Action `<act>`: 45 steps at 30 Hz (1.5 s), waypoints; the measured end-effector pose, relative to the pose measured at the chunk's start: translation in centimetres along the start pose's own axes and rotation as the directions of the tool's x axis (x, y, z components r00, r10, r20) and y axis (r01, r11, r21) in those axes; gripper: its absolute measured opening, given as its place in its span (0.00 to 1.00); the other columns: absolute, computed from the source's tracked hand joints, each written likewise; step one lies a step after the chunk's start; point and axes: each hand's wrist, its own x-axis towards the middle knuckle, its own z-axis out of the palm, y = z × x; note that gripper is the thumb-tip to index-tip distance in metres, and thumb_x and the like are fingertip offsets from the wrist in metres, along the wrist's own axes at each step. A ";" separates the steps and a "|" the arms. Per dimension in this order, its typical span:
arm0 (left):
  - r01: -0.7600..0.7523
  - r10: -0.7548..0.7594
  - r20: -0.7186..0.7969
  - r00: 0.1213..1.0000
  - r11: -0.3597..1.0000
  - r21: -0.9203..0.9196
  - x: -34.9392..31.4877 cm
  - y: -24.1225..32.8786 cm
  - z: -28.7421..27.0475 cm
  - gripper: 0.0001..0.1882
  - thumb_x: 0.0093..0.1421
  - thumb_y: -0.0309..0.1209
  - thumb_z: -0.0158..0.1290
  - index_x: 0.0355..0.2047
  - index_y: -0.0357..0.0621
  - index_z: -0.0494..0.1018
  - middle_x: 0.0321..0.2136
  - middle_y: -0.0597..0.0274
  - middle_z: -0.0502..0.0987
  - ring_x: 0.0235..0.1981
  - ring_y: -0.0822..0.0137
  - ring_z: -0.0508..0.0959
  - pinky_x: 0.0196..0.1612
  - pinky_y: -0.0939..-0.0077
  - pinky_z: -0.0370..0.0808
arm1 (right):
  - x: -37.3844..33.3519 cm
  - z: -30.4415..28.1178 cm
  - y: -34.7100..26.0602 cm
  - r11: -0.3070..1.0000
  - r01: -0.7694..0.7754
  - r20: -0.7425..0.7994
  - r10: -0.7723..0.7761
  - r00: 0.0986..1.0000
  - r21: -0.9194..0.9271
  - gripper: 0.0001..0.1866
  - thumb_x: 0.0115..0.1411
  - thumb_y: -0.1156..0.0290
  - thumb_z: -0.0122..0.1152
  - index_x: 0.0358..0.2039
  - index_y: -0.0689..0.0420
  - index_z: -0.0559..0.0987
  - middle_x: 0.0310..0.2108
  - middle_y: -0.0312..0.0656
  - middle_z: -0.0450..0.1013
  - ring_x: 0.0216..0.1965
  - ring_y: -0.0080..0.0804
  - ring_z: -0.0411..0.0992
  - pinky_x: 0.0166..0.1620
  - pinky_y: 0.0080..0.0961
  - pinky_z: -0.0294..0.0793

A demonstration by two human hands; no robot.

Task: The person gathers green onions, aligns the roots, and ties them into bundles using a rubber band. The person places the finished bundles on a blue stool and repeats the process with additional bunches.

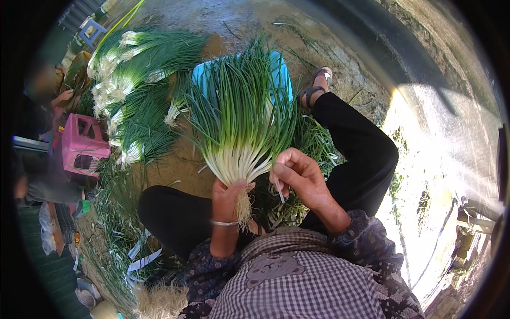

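A large bunch of green onions (241, 114) fans out in front of me, its green tops spread over a light blue plastic stool (281, 72). My left hand (228, 199) is closed round the white ends, with the pale roots (244, 210) hanging down beside the palm. Right of the white stalks, my right hand (302, 175) is closed in a pinch. A thin white strip (280, 190) hangs from its fingertips; whether it is a peeled skin or a tie I cannot tell.
Several bundles of green onions (127, 80) are heaped on the ground at the upper left. A pink plastic stool (85, 143) stands at the left, near another person's hand (64, 97). Loose green trimmings (316, 141) lie round my legs, and a blue-grey stool (91, 31) is farther back.
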 end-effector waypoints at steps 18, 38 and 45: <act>-0.079 0.079 -0.059 0.995 0.997 0.000 0.3 2.1 0.2 0.18 0.56 0.17 0.51 0.48 0.34 0.70 0.38 0.53 0.78 0.32 0.65 0.81 0.33 0.73 0.81 | -3.4 -9.3 10.1 0.518 -0.303 -0.246 0.177 0.953 -0.800 0.10 0.48 0.68 0.61 0.18 0.62 0.78 0.15 0.45 0.73 0.17 0.34 0.71 0.23 0.34 0.69; -0.009 0.007 -0.133 0.991 1.000 -0.017 0.5 1.0 -0.2 0.17 0.58 0.20 0.52 0.49 0.35 0.68 0.40 0.55 0.78 0.32 0.66 0.80 0.34 0.75 0.80 | 7.8 -0.1 6.4 0.966 -0.119 -0.006 0.120 0.993 -0.231 0.09 0.59 0.68 0.62 0.26 0.58 0.77 0.19 0.31 0.73 0.18 0.16 0.68 0.20 0.15 0.65; -0.030 0.029 -0.068 0.997 0.999 -0.019 -0.1 1.2 0.2 0.16 0.57 0.18 0.53 0.47 0.35 0.70 0.41 0.53 0.78 0.35 0.64 0.81 0.35 0.72 0.81 | -1.6 -5.3 -0.4 0.999 0.007 -0.309 -0.017 0.951 -0.035 0.08 0.62 0.66 0.60 0.28 0.55 0.77 0.21 0.28 0.72 0.20 0.11 0.66 0.21 0.11 0.62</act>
